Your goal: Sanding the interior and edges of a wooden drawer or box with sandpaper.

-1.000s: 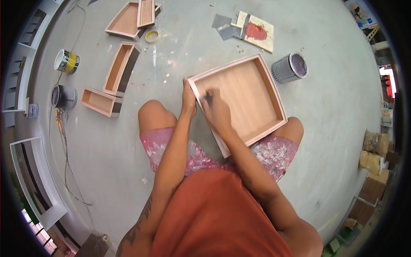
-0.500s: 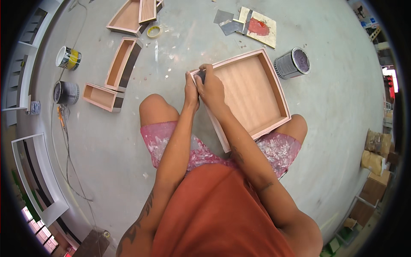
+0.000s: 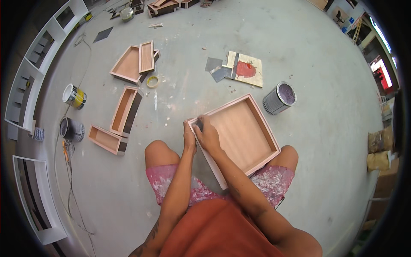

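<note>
A shallow wooden drawer [image 3: 264, 124] with a pale bottom rests tilted across my lap, its open side up. At its left corner, my left hand [image 3: 189, 138] is closed around the outer side. My right hand [image 3: 209, 136] is closed on a small dark grey piece, which looks like sandpaper [image 3: 199, 124], pressed to the rim at that same corner. The fingers cover most of this piece, and my left fingertips are partly hidden behind the drawer's edge.
Beyond the drawer lie grey sheets [image 3: 219, 73] and a board with red paste [image 3: 246, 68]. An open can [image 3: 280, 98] stands right of the drawer. Smaller wooden drawers [image 3: 125, 110], a tape roll [image 3: 152, 82], paint cans [image 3: 72, 129] and a cable [image 3: 70, 188] are on the left.
The view has tipped upward, so everything sits lower in the picture and more floor shows at the far side. Both hands remain at the same drawer corner; the right has shifted only slightly.
</note>
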Tool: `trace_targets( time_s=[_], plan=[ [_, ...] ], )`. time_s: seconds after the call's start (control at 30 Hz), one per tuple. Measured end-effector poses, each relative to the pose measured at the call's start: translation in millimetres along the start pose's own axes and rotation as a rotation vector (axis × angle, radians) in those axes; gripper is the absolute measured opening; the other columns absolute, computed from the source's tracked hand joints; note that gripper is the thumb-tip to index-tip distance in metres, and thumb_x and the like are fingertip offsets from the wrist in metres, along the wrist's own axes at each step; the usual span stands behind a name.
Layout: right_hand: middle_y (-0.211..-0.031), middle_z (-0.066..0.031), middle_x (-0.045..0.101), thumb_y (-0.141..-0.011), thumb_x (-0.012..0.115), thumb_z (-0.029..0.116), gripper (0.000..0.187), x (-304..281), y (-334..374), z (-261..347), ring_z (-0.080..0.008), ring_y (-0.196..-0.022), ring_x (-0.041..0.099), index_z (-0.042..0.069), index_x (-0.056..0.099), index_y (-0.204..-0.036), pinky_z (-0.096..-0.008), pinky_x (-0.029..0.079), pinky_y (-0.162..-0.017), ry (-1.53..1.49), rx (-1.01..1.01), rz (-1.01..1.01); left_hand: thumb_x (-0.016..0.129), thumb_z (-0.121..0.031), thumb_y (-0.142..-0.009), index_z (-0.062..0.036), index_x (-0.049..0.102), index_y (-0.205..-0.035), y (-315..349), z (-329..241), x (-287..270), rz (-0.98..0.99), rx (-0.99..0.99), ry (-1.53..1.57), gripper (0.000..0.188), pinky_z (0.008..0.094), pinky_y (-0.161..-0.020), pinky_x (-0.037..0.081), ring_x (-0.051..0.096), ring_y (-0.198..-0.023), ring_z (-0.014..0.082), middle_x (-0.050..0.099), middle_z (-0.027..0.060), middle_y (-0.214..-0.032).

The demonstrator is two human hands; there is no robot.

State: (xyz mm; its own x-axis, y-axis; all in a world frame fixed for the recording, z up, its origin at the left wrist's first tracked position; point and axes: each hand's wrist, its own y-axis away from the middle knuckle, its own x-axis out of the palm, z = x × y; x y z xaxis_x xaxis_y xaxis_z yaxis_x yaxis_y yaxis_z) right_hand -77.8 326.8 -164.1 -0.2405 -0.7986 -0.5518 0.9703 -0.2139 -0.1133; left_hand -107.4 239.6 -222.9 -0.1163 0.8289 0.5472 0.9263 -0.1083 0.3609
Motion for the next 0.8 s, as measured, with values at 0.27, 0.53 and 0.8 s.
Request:
trace_targets(
  time_s=[0.27,0.53,0.8],
  plan=[
    [-0.105,-0.0279,0.071,-0.099,0.068,0.029,0.042,-16.3,54.9,-4.2,-0.0482,-0.095,0.07,0.007,0.051,-0.131,-0.052,0.055,-0.08,0.027,-0.01,0.069,0.025,-0.05,-0.115,-0.0054,0.058,-0.131,16.9,-2.0,-3.3,-0.136,0.032,-0.06,0.057,0.0355,-0.104,0.047,0.063,-0.114,0.0208,0.067,0.0108,-0.121],
    [-0.113,-0.029,0.07,-0.096,0.071,0.027,0.045,-21.8,68.5,-10.9,-0.0478,-0.103,0.07,0.005,0.052,-0.131,-0.0508,0.055,-0.087,-0.023,0.116,0.165,0.032,-0.041,-0.114,-0.0042,0.06,-0.129,11.2,2.7,-18.0,-0.158,0.033,-0.023,0.049,0.0358,-0.102,0.05,0.065,-0.111,0.0208,0.069,0.01,-0.118],
    [-0.105,-0.029,0.072,-0.099,0.067,0.029,0.044,4.5,0.2,-7.4,-0.0499,-0.094,0.069,0.005,0.05,-0.131,-0.0541,0.054,-0.08,-0.005,-0.04,0.018,0.03,-0.045,-0.115,-0.0057,0.06,-0.129,0.5,4.3,-5.3,-0.084,0.017,-0.077,0.051,0.0342,-0.101,0.05,0.065,-0.11,0.0189,0.068,0.0081,-0.118]
  ],
)
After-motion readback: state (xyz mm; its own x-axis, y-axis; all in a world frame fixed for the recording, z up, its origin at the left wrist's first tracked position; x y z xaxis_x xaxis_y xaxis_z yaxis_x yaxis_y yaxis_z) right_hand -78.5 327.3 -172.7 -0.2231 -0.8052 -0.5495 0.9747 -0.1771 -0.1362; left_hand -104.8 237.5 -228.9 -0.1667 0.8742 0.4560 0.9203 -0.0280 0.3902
